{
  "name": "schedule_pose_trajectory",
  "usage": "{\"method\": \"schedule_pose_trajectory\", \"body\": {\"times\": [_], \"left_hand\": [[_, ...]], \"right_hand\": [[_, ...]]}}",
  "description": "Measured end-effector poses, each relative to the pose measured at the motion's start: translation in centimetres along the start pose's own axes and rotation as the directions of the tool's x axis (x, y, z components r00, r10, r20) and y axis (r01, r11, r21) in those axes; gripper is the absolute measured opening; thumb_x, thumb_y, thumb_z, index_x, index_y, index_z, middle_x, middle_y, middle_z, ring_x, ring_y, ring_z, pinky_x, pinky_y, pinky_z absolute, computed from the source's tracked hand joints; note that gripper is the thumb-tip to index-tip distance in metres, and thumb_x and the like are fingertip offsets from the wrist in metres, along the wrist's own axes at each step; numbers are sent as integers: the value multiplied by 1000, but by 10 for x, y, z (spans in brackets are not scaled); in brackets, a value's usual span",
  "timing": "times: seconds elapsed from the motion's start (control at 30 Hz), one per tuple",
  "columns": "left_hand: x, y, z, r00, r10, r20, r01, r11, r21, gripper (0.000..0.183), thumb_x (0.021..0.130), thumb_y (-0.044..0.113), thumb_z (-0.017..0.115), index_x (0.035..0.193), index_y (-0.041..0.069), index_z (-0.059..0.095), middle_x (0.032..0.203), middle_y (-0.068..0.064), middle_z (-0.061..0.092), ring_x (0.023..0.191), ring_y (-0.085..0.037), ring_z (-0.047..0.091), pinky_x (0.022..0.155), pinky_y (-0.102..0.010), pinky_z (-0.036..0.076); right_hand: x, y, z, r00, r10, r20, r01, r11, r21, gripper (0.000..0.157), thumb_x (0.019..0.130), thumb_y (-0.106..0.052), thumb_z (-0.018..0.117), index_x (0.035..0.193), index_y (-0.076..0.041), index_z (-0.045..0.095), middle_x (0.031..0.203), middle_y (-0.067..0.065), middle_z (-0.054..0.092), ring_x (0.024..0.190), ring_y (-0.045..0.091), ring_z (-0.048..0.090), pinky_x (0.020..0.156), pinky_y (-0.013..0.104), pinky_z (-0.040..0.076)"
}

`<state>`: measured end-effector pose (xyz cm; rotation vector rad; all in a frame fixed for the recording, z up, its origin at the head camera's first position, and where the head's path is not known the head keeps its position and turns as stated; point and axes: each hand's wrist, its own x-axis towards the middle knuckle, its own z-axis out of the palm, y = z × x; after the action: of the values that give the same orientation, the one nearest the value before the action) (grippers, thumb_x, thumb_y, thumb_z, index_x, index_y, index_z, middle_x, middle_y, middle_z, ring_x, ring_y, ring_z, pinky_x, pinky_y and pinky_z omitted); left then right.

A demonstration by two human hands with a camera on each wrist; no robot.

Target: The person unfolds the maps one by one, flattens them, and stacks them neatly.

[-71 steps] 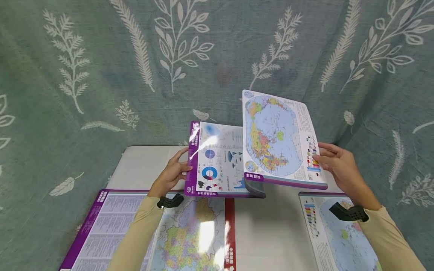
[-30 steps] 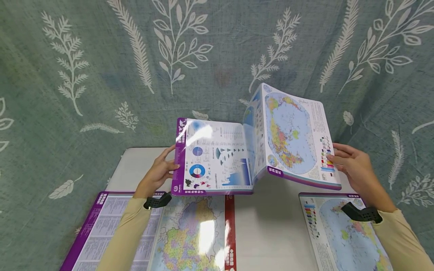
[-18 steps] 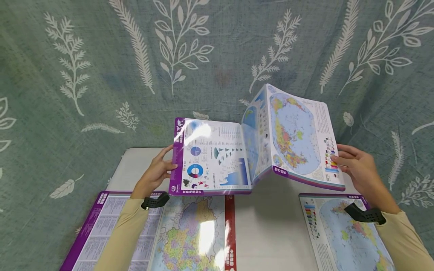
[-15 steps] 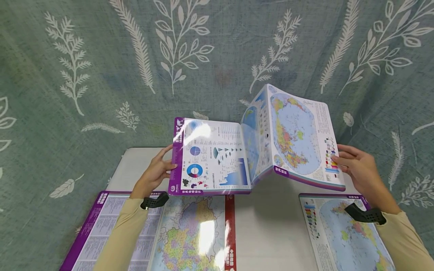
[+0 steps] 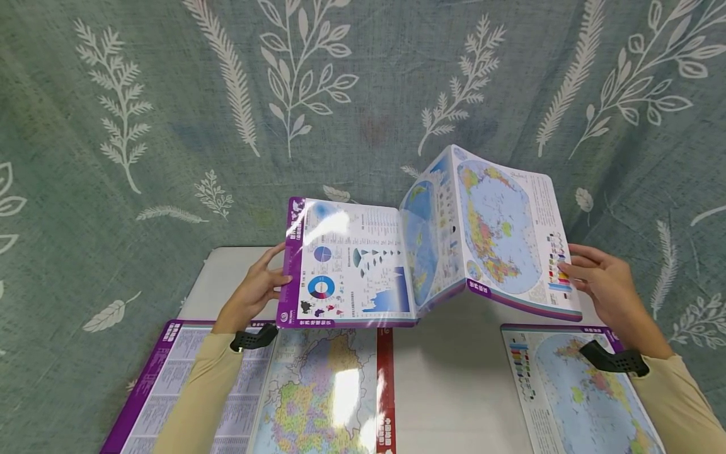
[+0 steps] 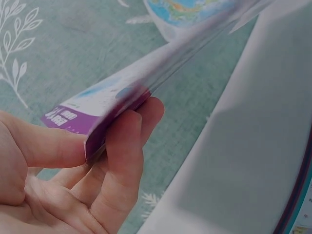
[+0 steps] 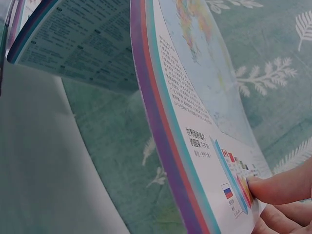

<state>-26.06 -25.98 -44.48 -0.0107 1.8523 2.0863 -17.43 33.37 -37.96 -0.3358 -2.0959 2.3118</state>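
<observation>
A glossy folding world map (image 5: 354, 258) with purple edges is held up above the white table, partly unfolded and upside down to me. Its left panel shows charts, a bent middle panel (image 5: 433, 233) stands at an angle, and the right panel (image 5: 505, 233) carries a world map. My left hand (image 5: 258, 287) pinches the purple left edge; in the left wrist view the thumb lies on the front and fingers (image 6: 124, 151) behind. The right panel's outer edge is pinched by my right hand (image 5: 607, 280), its thumb (image 7: 278, 187) over the printed flags.
On the white table (image 5: 454, 391) lies a map of China (image 5: 306, 403) with a red border, beside a purple-edged text panel (image 5: 187, 378) at lower left. Another world map (image 5: 573, 378) lies at lower right, partly under my right forearm. A leaf-patterned curtain (image 5: 368, 94) hangs behind.
My hands have moved apart, left hand leftward and right hand rightward. The folding map's panels, overlapping at first, have spread and the middle panel has come into view, widening slightly in the last half second.
</observation>
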Motion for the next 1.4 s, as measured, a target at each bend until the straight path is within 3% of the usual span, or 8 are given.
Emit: {"method": "schedule_pose_trajectory", "body": {"times": [0.67, 1.4], "left_hand": [[-3, -3, -21, 1000, -2, -24, 3, 999, 41, 77, 91, -7, 52, 151, 29, 20, 115, -13, 60, 89, -28, 67, 68, -42, 56], [-3, -1, -38, 998, -8, -54, 12, 997, 77, 76, 92, -4, 54, 151, 29, 20, 109, -5, 64, 87, -25, 68, 66, -41, 56]], "right_hand": [[5, 14, -19, 999, 33, -40, -36, 996, -84, 30, 87, -16, 69, 113, -22, 55, 84, -14, 68, 73, 6, 62, 60, 21, 48], [11, 26, -35, 984, 71, -166, -81, 995, -57, 30, 81, -22, 75, 107, -24, 60, 80, -15, 68, 74, 5, 58, 58, 22, 48]]}}
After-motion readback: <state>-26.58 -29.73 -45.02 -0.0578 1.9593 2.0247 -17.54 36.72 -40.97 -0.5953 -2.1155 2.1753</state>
